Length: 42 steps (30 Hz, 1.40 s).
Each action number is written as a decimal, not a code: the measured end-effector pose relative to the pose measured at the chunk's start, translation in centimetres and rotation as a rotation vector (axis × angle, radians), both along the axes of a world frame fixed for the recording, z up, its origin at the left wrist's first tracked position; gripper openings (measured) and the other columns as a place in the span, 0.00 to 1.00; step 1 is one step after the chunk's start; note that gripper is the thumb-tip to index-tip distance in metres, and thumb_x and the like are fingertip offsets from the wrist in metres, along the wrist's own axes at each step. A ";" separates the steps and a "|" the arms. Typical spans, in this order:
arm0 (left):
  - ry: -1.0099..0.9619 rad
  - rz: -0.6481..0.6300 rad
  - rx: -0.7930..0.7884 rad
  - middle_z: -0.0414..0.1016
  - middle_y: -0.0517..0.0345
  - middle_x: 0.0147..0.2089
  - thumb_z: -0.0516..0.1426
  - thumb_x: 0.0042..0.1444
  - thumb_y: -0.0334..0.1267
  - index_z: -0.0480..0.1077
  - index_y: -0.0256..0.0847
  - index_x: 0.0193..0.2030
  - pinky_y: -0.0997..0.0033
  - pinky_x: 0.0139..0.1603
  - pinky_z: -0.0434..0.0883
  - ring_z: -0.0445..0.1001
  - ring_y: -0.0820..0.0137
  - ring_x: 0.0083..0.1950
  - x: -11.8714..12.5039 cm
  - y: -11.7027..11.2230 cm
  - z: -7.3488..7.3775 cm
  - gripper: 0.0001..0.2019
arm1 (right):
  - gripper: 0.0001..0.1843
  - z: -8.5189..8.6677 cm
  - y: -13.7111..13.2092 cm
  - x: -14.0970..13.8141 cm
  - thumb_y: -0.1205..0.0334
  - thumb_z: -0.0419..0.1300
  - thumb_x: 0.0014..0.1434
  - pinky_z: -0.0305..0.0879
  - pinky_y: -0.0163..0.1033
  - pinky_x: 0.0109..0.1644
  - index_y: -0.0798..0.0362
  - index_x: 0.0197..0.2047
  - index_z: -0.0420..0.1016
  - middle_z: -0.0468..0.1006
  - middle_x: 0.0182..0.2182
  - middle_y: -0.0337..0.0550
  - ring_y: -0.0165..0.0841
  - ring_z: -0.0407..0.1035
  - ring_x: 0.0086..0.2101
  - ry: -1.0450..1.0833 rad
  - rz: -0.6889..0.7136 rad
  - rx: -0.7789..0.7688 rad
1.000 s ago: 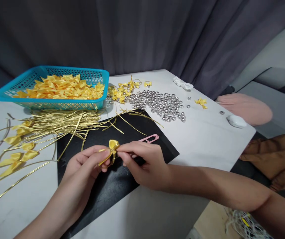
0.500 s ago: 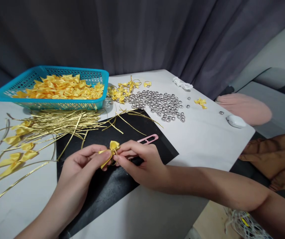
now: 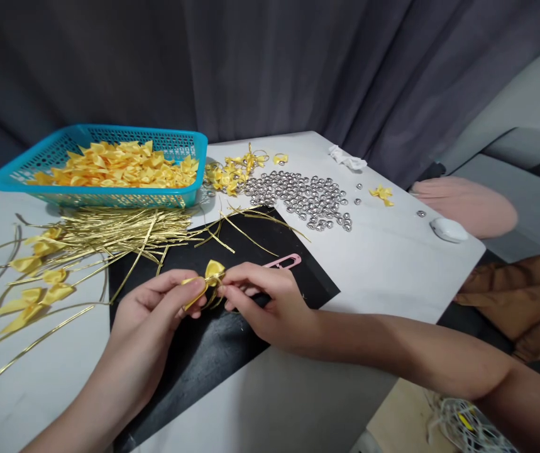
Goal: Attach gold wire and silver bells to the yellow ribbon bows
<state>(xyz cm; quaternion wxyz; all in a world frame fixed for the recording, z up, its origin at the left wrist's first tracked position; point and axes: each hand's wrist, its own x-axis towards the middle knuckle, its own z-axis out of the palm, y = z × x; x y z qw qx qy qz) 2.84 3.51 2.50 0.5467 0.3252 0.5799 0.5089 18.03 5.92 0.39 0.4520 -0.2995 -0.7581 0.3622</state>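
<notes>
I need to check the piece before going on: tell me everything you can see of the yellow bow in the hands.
The yellow bow looks like glossy satin ribbon. A puffed loop points upward, and a flatter tail slants down and left. Thin gold cord shows at its middle; how it is fastened is hidden. The left hand pinches the ribbon between thumb and fingers, while the right hand has its fingertips at the cord. The bow is held over the black mat.

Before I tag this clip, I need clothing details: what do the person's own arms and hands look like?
The left hand and right hand are ungloved, with no rings or watch visible. Neither left forearm nor right arm shows a sleeve.
</notes>
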 end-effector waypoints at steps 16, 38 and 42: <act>0.043 0.031 0.046 0.67 0.64 0.17 0.64 0.34 0.39 0.72 0.42 0.15 0.82 0.21 0.62 0.64 0.77 0.21 0.2 -0.4 0.9 0.07 | 0.06 0.1 0.0 0.3 0.71 0.52 0.61 0.66 0.26 0.37 0.58 0.36 0.70 0.76 0.32 0.41 0.23 0.70 0.31 -0.026 0.024 0.138; -0.599 0.134 -0.336 0.61 0.64 0.17 0.57 0.40 0.25 0.66 0.37 0.15 0.84 0.17 0.70 0.63 0.80 0.17 0.2 0.4 1.3 0.08 | 0.07 2.0 -0.6 1.0 0.73 0.52 0.57 0.59 0.28 0.28 0.57 0.32 0.70 0.67 0.20 0.35 0.21 0.58 0.20 -0.107 -0.109 0.246; -0.611 0.131 -0.325 0.61 0.64 0.17 0.58 0.38 0.24 0.65 0.36 0.14 0.84 0.17 0.70 0.63 0.80 0.18 0.2 0.4 1.2 0.09 | 0.08 1.9 -0.6 1.0 0.72 0.52 0.58 0.60 0.29 0.29 0.56 0.32 0.70 0.69 0.21 0.36 0.22 0.59 0.21 -0.118 -0.115 0.231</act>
